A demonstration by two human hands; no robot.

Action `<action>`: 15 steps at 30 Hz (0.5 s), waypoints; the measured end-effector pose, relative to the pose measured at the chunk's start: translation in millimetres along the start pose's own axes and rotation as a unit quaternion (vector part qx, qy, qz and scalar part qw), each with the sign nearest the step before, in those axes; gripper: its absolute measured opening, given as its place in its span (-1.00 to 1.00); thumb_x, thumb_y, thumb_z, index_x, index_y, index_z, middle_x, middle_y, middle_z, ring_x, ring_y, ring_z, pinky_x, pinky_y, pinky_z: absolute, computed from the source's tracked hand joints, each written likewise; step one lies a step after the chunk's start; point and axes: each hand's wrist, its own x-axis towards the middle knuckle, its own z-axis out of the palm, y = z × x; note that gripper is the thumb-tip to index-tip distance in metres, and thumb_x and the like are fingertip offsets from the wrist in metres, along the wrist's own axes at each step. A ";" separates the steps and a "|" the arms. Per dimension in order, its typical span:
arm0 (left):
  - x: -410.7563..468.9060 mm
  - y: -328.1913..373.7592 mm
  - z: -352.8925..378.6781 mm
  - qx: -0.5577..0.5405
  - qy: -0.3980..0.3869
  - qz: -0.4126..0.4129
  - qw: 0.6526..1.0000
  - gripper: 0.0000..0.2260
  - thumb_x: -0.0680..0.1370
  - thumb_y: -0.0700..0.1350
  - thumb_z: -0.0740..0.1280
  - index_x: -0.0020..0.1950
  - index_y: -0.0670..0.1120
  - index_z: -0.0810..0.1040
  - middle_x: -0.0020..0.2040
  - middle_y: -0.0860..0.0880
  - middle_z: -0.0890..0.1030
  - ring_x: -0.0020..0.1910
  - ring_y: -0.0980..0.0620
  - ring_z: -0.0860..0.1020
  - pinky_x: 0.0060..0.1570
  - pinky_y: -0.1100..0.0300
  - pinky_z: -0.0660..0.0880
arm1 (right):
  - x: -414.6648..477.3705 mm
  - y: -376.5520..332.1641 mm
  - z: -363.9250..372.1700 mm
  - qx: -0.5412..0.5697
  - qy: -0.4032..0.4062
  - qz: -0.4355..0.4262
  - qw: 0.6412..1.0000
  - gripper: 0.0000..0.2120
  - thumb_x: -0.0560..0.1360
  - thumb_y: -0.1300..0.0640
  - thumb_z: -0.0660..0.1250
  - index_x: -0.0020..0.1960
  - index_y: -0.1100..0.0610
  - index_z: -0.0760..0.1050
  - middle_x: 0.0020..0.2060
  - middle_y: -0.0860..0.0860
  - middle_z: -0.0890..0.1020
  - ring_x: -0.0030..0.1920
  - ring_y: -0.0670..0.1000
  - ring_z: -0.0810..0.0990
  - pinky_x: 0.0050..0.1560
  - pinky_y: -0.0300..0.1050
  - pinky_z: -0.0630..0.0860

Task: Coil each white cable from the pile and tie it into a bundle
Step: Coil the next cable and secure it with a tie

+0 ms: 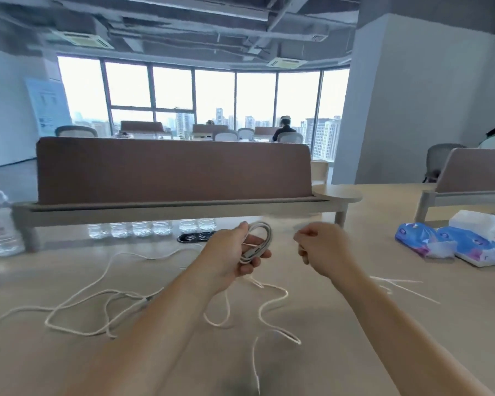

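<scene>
My left hand (235,252) grips a coiled white cable (259,240) above the beige table (383,352), thumb on top and fingers under the loops. A loose strand hangs down from the coil to the table. My right hand (320,245) hovers just to the right, its fingers curled; whether it pinches a thin tie or cable end is too blurred to tell. Loose white cables (97,307) sprawl over the table at left and below my hands.
A brown desk divider (172,170) stands across the back, with several water bottles (152,227) under its shelf. Blue tissue packs (452,242) lie at right. Thin white ties (403,285) lie on the table at right. People sit far behind.
</scene>
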 end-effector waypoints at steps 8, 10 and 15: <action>-24.9 34.0 -130.2 -0.070 0.087 0.055 0.992 -0.59 0.72 0.00 0.10 0.21 -0.33 0.53 -0.20 -0.30 0.67 -0.42 -0.06 0.45 -0.51 0.24 0.26 | -16.7 -89.0 120.9 0.008 -0.121 -0.079 0.989 -0.81 0.45 0.20 0.34 -0.31 0.25 0.56 -0.54 -0.01 0.49 -0.49 -0.01 0.34 -0.43 -0.20 0.28; -28.7 37.9 -154.1 -0.080 0.104 0.067 0.989 -0.60 0.72 0.01 0.10 0.20 -0.28 0.56 -0.23 -0.27 0.67 -0.42 -0.05 0.44 -0.51 0.25 0.26 | -20.4 -101.3 142.5 0.012 -0.169 -0.081 0.982 -0.80 0.45 0.20 0.38 -0.33 0.22 0.59 -0.55 -0.05 0.50 -0.49 -0.04 0.37 -0.37 -0.19 0.32; -27.2 35.5 -202.0 -0.054 0.141 0.071 0.986 -0.54 0.73 0.01 0.07 0.19 -0.34 0.58 -0.20 -0.27 0.67 -0.40 -0.04 0.45 -0.51 0.27 0.29 | -26.5 -116.3 192.1 0.004 -0.258 -0.108 0.960 -0.85 0.48 0.23 0.35 -0.15 0.00 0.62 -0.50 -0.07 0.59 -0.48 -0.12 0.48 -0.26 -0.16 0.43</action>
